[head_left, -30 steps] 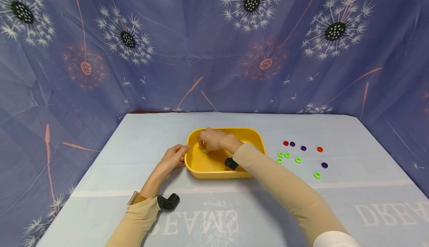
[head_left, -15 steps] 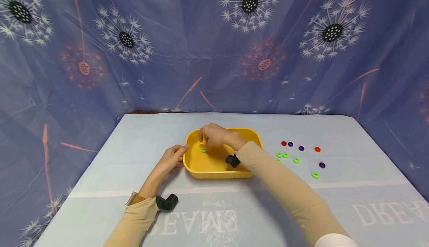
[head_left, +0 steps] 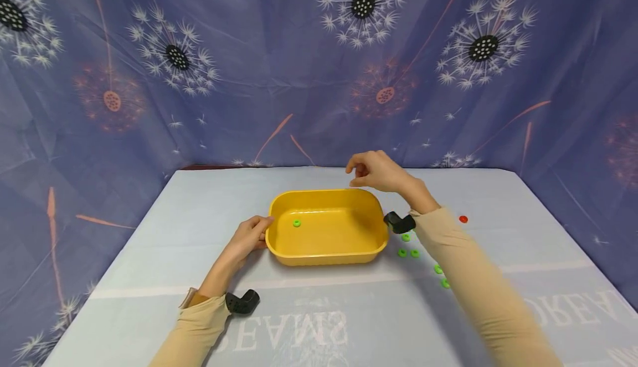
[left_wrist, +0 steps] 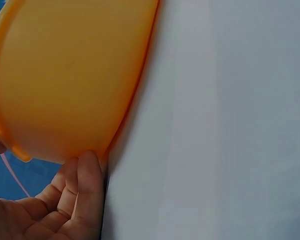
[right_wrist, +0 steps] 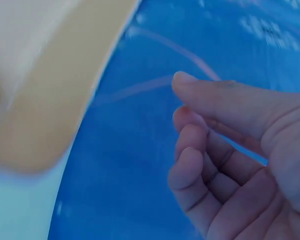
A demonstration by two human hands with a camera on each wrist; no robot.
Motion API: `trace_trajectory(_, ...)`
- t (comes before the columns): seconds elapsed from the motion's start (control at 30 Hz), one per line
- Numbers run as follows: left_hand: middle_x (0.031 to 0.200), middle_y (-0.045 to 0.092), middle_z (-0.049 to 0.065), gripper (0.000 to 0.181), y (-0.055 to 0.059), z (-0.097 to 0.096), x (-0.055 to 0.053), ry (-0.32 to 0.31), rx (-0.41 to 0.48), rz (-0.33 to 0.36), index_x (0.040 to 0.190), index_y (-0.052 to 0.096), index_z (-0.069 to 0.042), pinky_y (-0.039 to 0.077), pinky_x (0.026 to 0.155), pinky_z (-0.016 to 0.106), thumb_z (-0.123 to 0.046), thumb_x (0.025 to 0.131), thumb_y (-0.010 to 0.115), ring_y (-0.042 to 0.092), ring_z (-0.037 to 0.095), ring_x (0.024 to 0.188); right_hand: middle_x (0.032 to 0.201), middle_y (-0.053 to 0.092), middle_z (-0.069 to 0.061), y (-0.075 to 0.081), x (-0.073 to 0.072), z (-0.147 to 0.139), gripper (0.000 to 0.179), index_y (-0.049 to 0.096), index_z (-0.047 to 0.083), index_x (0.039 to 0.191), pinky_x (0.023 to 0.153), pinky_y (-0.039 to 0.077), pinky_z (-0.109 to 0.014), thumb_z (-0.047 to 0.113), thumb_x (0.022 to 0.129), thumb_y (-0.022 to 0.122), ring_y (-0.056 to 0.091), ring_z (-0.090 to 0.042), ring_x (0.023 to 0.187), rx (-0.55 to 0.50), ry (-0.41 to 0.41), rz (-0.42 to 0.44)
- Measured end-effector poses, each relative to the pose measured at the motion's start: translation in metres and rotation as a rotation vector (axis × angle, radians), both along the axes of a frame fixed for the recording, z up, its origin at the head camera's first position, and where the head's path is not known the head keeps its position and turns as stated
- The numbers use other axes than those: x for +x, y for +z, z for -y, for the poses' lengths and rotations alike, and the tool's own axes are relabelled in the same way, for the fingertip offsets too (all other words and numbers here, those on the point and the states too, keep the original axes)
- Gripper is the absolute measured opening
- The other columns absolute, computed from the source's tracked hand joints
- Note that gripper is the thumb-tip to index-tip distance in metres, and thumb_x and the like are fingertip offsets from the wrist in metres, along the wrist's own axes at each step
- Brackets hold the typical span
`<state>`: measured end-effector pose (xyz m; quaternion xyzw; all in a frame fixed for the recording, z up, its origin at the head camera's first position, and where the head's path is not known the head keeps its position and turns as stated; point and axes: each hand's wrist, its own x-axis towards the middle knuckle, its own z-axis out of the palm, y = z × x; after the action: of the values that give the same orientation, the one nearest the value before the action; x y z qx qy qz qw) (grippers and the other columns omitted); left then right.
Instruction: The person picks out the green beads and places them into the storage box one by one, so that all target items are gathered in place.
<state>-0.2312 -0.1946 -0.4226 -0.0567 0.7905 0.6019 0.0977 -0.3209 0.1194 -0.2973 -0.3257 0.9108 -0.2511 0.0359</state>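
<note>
A yellow plastic basin (head_left: 326,245) stands on the table, and one small green ring (head_left: 297,223) lies inside it toward the left. My left hand (head_left: 247,234) grips the basin's left end. In the left wrist view, the thumb is at the rim and the fingers touch the outer wall (left_wrist: 70,95) from below. Raised over the basin's back right corner, my right hand (head_left: 381,172) has loosely bent fingers. The right wrist view shows nothing between its thumb (right_wrist: 215,97) and fingers.
Several green rings (head_left: 415,253) lie on the table right of the basin, partly behind the right forearm. A red piece (head_left: 463,219) lies farther right. A patterned blue cloth (head_left: 279,79) hangs behind the table.
My right hand has let go of the green ring inside the basin, then risen and moved right, out of the basin. My left hand keeps its grip on the basin's end.
</note>
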Motion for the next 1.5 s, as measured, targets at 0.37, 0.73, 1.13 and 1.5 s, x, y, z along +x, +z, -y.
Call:
trace_trajectory(0.37, 0.1, 0.062, 0.011, 0.049, -0.001, 0.0, 0.0, 0.006, -0.004, 0.007, 0.123, 0.055, 0.008, 0.055, 0.069, 0.019, -0.036, 0.103, 0.049, 0.062, 0.01, 0.078, 0.084, 0.065, -0.008, -0.031, 0.037, -0.13, 0.027, 0.067, 0.001, 0.109, 0.057, 0.046, -0.031, 0.015, 0.088, 0.074, 0.055, -0.018, 0.065, 0.015, -0.372, 0.002)
trace_trajectory(0.73, 0.101, 0.063, 0.011, 0.05, 0.0, 0.0, 0.0, 0.006, -0.008, 0.015, 0.125, 0.054, 0.008, 0.055, 0.068, 0.018, -0.037, 0.103, 0.049, 0.062, 0.009, 0.077, 0.074, 0.063, -0.005, -0.067, 0.077, -0.193, 0.033, 0.066, -0.002, 0.101, 0.056, 0.042, -0.031, 0.025, 0.085, 0.077, 0.054, -0.018, 0.063, 0.103, -0.517, 0.167)
trace_trajectory(1.13, 0.103, 0.062, 0.012, 0.051, -0.001, 0.001, -0.001, 0.007, -0.015, 0.013, 0.126, 0.054, 0.008, 0.055, 0.068, 0.018, -0.038, 0.103, 0.048, 0.062, 0.009, 0.078, 0.062, 0.054, 0.0, -0.077, 0.09, -0.2, 0.029, 0.059, 0.007, 0.077, 0.057, 0.045, -0.031, 0.021, 0.075, 0.085, 0.055, -0.015, 0.058, 0.167, -0.488, 0.404)
trace_trajectory(1.5, 0.104, 0.062, 0.013, 0.051, 0.001, 0.001, 0.0, 0.01, -0.022, 0.009, 0.127, 0.054, 0.007, 0.055, 0.07, 0.018, -0.038, 0.103, 0.048, 0.062, 0.01, 0.079, 0.063, 0.056, 0.001, -0.081, 0.09, -0.201, 0.017, 0.064, 0.004, 0.078, 0.056, 0.047, -0.027, 0.012, 0.08, 0.078, 0.055, -0.015, 0.061, 0.136, -0.45, 0.386)
